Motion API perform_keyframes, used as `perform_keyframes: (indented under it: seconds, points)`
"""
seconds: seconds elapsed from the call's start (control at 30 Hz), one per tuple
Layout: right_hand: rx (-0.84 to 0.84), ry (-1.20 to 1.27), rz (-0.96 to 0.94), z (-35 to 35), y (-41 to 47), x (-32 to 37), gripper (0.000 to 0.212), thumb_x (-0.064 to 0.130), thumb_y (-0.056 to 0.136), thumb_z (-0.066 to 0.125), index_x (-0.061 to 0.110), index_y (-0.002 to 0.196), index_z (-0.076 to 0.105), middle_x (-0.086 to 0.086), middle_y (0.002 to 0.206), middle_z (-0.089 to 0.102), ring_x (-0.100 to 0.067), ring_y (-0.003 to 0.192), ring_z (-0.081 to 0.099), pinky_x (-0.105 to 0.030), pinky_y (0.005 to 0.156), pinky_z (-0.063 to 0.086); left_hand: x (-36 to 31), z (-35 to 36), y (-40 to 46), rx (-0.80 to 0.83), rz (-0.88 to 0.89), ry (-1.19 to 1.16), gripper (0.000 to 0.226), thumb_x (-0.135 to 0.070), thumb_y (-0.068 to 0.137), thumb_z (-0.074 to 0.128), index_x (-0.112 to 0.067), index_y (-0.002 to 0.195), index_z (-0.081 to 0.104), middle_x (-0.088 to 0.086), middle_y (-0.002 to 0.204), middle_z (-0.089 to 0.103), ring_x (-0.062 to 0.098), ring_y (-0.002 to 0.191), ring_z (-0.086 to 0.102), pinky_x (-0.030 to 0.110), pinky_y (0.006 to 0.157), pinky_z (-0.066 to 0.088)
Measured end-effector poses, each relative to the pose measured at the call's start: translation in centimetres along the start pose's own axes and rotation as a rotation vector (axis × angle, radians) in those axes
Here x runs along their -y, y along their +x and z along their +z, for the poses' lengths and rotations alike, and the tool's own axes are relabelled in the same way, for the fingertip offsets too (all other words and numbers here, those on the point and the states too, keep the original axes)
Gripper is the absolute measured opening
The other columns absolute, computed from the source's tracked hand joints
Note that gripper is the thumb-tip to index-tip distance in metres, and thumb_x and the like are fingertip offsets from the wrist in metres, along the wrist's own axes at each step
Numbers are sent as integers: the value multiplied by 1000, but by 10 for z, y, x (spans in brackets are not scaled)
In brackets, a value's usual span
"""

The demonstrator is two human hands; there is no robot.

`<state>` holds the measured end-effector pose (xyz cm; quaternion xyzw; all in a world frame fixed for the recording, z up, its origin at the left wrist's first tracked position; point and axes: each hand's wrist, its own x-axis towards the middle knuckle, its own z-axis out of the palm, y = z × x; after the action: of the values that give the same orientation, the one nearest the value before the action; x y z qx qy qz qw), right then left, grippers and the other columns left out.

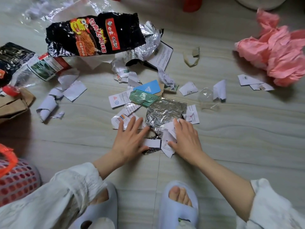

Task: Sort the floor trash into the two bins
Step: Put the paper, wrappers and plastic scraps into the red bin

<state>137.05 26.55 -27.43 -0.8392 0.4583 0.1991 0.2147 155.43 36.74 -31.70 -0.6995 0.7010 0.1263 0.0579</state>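
Two flat hands | left hand [130, 139] grip apart on torn paper scraps [152, 143] | right hand [185, 138] grip apart beside crinkled foil [165, 111]

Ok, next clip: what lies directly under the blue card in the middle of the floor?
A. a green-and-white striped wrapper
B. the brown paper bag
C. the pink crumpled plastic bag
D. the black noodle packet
A: the blue card overlaps the upper edge of the green-and-white striped wrapper, just above the crumpled foil sheet.

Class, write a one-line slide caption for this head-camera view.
Both hands, left hand and right hand, gather torn paper scraps beside crumpled foil.
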Motion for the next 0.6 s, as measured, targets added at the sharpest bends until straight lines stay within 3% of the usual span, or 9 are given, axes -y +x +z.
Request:
perform_keyframes:
  seconds: [0.07, 0.17, 0.27, 0.37, 0.43, 0.5, 0.6]
  points:
    - [-52, 10, -56, 8, -9, -2, 60, 25, 90, 52, 14, 143, 26, -6, 141, 33, -27, 127, 33, -36, 100, 30, 8, 0, 0, -26, 13, -40, 79, -49, 55, 80, -25, 121, 42, 12, 124, 58, 34, 115, 56, 57, 87, 46]
    - [-84, 137, -22, 20, -18, -5, 56, 2, 81, 54, 14, 135, 41, -9, 135, 39, -30, 119, 40, -36, 96, 37, 18, 0, -1, -72, 33, -117, 70, -32, 52, 86, -25, 110, 46, 13, 117, 59, 32, 112, 58, 53, 86, 47]
    - [-105, 199, -35, 24, -18, -6, 50, -6, 75, 56, 9, 122, 52, -11, 130, 45, -31, 116, 45, -36, 94, 39, 22, 0, -3, -115, 23, -183, 61, -20, 54, 86, -25, 103, 50, 14, 112, 56, 30, 110, 50, 44, 88, 45]
    - [-191, 236, -50, 16, -20, -9, 42, -11, 68, 53, 3, 106, 61, -14, 115, 57, -35, 103, 53, -40, 86, 44, 25, -4, -6, -147, 29, -203, 52, -7, 52, 85, -19, 97, 61, 17, 108, 58, 34, 100, 57, 39, 83, 48]
    - [-314, 254, -30, 9, -19, -11, 38, -7, 64, 50, 3, 98, 64, -15, 103, 64, -38, 90, 60, -42, 77, 50, 29, -7, -7, -145, 28, -201, 50, 0, 50, 84, -15, 93, 64, 20, 106, 59, 37, 94, 60, 40, 78, 50]
    - [-366, 252, -48, 6, -16, -9, 39, 3, 68, 48, 2, 104, 64, -16, 106, 64, -37, 91, 61, -44, 78, 53, 32, -8, -9, -117, 12, -228, 48, 0, 49, 84, -12, 91, 64, 21, 105, 59, 38, 92, 61, 39, 75, 51]
    - [-184, 115, -211, 12, -17, 8, 56, 40, 82, 41, 7, 124, 55, -15, 133, 52, -35, 115, 53, -45, 90, 48, 33, -8, -13, -69, 2, -295, 48, -4, 50, 85, -12, 93, 65, 23, 110, 57, 39, 94, 59, 39, 78, 50]
